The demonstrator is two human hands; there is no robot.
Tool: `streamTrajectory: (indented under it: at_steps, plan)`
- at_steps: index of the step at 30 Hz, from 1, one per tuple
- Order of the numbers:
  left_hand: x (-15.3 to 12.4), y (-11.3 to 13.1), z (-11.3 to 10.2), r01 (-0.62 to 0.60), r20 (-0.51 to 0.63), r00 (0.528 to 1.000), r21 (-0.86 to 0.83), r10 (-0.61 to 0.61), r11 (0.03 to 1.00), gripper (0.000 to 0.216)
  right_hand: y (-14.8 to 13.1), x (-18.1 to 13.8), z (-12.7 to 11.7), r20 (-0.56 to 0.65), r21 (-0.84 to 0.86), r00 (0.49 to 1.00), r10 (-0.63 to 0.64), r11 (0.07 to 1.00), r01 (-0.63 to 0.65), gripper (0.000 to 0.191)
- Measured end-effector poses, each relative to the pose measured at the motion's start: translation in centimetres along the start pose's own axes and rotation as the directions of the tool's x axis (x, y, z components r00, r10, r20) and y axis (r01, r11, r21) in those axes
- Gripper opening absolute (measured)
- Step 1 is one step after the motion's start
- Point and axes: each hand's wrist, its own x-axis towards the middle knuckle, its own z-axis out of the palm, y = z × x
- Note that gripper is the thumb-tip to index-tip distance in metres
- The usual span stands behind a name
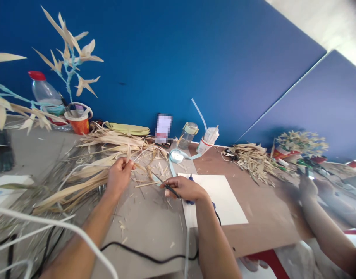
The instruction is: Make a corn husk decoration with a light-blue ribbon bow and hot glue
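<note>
My left hand [119, 173] is closed in a pinch on a narrow dried leaf strip [128, 153] that stands up from its fingers, beside a heap of dried husk leaves [108, 143]. My right hand [185, 188] is closed around a thin dark tool [163, 183], held like a pencil with its tip pointing left toward the left hand. Under the right hand lies a white sheet [224, 197], and a blue object [191, 201] shows partly below the palm. Loose leaf scraps lie between the two hands.
A black cable [143, 254] crosses the near table. At the back stand an orange cup [79, 122], a red-capped plastic bottle [45, 93], a leaf-flower branch [70, 58], a jar [188, 133] and a white cup [208, 139]. Another person's arm [325, 221] works at the right by a husk pile [256, 159].
</note>
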Motion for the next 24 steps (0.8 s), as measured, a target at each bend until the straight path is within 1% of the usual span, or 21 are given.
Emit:
streamTrajectory:
  at_steps: [4,8,12,15,17,21,24]
  plan:
    - [0.03,-0.25,0.03,0.036,0.022,0.999,-0.040,-0.035,0.999,0.027,-0.16,-0.34,-0.24,0.054,-0.005,0.998,-0.012,1.000,0.012,0.039]
    - [0.06,-0.13,0.12,0.050,0.082,0.996,-0.049,-0.046,0.998,0.025,-0.28,-0.32,-0.18,0.086,-0.036,0.996,0.004,0.999,-0.001,0.041]
    - [0.08,-0.07,0.18,0.047,0.181,0.982,0.004,-0.047,0.999,0.026,-0.28,-0.19,-0.18,0.109,-0.051,0.994,-0.001,0.999,0.007,0.041]
    - [0.04,-0.07,0.26,0.022,0.283,0.959,0.016,-0.025,1.000,0.027,-0.22,-0.16,-0.30,0.127,-0.046,0.992,-0.005,0.999,0.011,0.043]
    - [-0.03,-0.06,0.34,-0.001,0.331,0.944,0.014,-0.003,1.000,0.028,-0.12,-0.16,-0.37,0.148,-0.018,0.989,-0.012,1.000,0.015,0.046]
    - [-0.20,0.02,0.44,-0.005,0.352,0.936,0.022,-0.003,1.000,0.028,0.15,-0.13,-0.42,0.181,0.024,0.983,-0.040,0.999,0.036,0.056]
    - [-0.27,0.08,0.46,-0.009,0.358,0.934,0.017,0.002,1.000,0.027,0.24,-0.09,-0.43,0.195,0.016,0.979,-0.054,0.999,0.052,0.061]
